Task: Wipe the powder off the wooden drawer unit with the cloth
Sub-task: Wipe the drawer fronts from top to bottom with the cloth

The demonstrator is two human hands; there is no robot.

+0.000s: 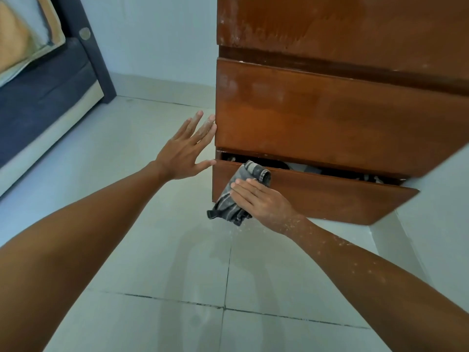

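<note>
Your right hand [261, 201] presses the grey cloth [237, 199] flat, fingers straight, against the front of the lowest drawer [317, 196], near the left edge of the wooden drawer unit [330, 115]. Your left hand [186, 148] is spread, fingertips at that edge. Keep pressure even and sweep rightward along the panel, which looks unobstructed. Pale powder [228, 26] remains on the upper fronts. The floor [157, 250] leaves room below.
</note>
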